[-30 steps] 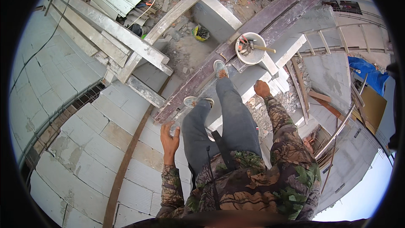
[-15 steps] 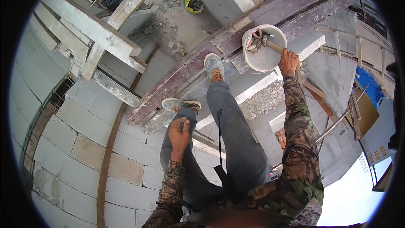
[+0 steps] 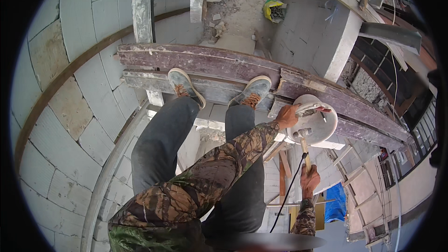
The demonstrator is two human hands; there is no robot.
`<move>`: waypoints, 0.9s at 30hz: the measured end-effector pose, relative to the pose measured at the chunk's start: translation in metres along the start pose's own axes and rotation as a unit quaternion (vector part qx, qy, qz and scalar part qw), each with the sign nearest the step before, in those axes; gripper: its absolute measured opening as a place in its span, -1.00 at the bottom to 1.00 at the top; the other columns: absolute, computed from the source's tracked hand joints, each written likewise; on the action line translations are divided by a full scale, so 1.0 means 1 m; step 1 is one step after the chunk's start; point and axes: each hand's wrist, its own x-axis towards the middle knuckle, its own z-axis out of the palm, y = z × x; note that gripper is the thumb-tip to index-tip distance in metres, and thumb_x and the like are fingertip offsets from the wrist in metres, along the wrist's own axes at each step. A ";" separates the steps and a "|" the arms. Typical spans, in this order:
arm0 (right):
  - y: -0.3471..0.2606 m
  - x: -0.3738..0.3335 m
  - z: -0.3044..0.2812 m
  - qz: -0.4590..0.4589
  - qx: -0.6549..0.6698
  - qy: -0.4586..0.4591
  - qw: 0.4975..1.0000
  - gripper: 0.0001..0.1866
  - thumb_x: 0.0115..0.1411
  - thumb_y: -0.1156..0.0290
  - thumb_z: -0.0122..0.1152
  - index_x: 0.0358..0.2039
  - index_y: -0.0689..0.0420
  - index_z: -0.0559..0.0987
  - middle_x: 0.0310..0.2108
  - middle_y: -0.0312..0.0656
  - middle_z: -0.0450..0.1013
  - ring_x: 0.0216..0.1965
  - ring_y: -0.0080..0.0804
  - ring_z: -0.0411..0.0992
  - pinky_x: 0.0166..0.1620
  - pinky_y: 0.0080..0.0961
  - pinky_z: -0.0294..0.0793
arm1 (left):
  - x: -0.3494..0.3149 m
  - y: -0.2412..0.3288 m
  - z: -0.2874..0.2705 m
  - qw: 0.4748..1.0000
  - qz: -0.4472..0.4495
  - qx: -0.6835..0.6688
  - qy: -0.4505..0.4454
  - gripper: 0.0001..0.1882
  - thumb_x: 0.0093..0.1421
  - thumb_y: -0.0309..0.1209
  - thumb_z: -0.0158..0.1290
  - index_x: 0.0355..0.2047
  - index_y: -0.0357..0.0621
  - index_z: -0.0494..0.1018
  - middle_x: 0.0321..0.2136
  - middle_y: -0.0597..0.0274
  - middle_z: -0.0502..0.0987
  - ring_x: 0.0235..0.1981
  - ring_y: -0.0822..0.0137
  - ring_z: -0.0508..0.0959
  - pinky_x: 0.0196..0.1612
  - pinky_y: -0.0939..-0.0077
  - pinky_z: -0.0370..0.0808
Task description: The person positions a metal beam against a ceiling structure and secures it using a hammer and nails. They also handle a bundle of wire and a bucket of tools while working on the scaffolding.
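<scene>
- Bucket (image 3: 329, 125): round, off-white, smudged; left hand (image 3: 286, 116) grasps its rim.
- Hammer (image 3: 304, 144): pale wooden handle, grey head inside bucket; right hand (image 3: 310, 180) grips handle.

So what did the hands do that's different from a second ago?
The left hand moved from near the left leg across to the white bucket's rim. The right hand, empty at first, has taken hold of the wooden-handled tool, whose handle swung round toward the person. The bucket still stands at the purplish planks.
</scene>
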 end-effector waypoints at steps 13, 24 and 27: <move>-0.218 -0.058 -0.034 -0.233 0.153 -0.005 0.960 -0.62 0.17 0.19 0.37 -0.50 0.21 0.44 -0.72 -0.14 0.27 -0.68 -0.20 0.22 -0.52 -0.21 0.25 | -0.219 -0.135 -0.314 0.872 -0.064 -0.379 0.302 -0.56 0.26 -0.52 0.04 0.15 -0.35 0.39 -0.14 0.09 0.61 -0.23 0.25 0.68 -0.22 0.31 0.69; -0.349 -0.070 -0.033 -0.281 0.077 -0.037 0.956 -0.58 0.25 0.18 0.31 -0.53 0.24 0.39 -0.70 -0.24 0.19 -0.61 -0.45 0.11 -0.53 -0.33 0.15 | -0.318 -0.353 -0.432 0.640 -0.070 -0.589 0.488 -0.52 0.26 -0.45 0.13 0.16 -0.30 0.35 0.00 0.03 0.54 -0.05 0.08 0.63 -0.07 0.14 0.71; -0.365 -0.071 -0.038 -0.284 0.037 -0.055 0.956 -0.57 0.26 0.18 0.29 -0.54 0.24 0.39 -0.70 -0.21 0.20 -0.61 -0.44 0.12 -0.53 -0.33 0.16 | -0.312 -0.378 -0.433 0.619 -0.153 -0.591 0.494 -0.53 0.27 -0.44 0.13 0.18 -0.19 0.38 0.00 0.04 0.56 -0.05 0.11 0.63 -0.06 0.11 0.67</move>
